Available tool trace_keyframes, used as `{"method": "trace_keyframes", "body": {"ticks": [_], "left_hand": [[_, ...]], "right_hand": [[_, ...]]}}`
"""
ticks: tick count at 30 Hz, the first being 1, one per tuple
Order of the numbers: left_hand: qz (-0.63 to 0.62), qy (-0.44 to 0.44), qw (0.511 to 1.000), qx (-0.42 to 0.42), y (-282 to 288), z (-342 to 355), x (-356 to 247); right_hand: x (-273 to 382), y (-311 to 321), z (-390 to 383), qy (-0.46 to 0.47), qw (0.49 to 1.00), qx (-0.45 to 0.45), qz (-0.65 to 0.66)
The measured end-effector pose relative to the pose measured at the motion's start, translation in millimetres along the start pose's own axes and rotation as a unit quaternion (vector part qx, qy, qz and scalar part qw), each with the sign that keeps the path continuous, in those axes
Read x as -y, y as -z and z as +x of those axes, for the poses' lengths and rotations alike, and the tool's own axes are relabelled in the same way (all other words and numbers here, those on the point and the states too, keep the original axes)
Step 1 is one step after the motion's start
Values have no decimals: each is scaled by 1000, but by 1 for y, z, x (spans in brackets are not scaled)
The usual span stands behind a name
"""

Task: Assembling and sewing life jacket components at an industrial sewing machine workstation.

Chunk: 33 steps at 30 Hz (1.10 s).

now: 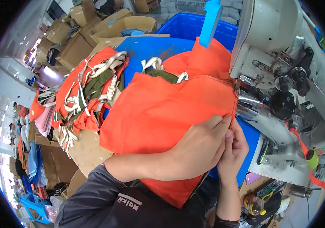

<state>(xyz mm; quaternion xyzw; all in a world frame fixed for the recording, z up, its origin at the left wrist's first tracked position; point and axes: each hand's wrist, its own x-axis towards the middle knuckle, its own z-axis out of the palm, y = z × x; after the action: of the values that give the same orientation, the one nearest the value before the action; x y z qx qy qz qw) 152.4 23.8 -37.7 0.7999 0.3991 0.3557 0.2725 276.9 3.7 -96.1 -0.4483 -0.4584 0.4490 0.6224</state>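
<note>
A broad orange cloth piece (162,110) lies across the work surface, its upper right edge running under the head of a sewing machine (270,30). My left hand (202,146) reaches across the cloth, its fingers closed on the right-hand edge just below the machine's needle area. Close beside it, my right hand (233,152) pinches the same edge, thumb and forefinger together. The lower corner of the cloth hangs in front of my body. Behind, more orange cloth with an olive part (162,75) and white straps (153,63) shows.
To the left is a pile of orange and olive pieces with white straps (111,89). Blue crate (170,26) and cardboard boxes (132,24) stand behind. A light-blue bar-shaped thing (210,24) rises near the machine. A red strap (302,142) hangs at right; a bottle (254,205) lies below.
</note>
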Motion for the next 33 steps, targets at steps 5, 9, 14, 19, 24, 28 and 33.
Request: {"method": "trace_keyframes", "body": {"ticks": [5,9,14,19,24,28,33], "left_hand": [[-9,-5,1000,-6,-2,5,3],[-39,-6,999,-9,-2,11,8],[-154,77,984,53,14,23,20],[-433,238,863,104,35,35,33],[-506,263,819,66,39,39,42],[-500,251,825,76,37,43,41],[-471,229,845,110,43,41,36]], "right_hand": [[3,-2,5,-11,1000,0,18],[1,-2,9,-15,999,-15,37],[5,-2,15,-5,999,-9,33],[6,2,22,9,1000,-3,-14],[11,-6,25,-13,999,-16,32],[7,-1,27,1,1000,-8,0],[8,-1,26,1,1000,-9,-16]]}}
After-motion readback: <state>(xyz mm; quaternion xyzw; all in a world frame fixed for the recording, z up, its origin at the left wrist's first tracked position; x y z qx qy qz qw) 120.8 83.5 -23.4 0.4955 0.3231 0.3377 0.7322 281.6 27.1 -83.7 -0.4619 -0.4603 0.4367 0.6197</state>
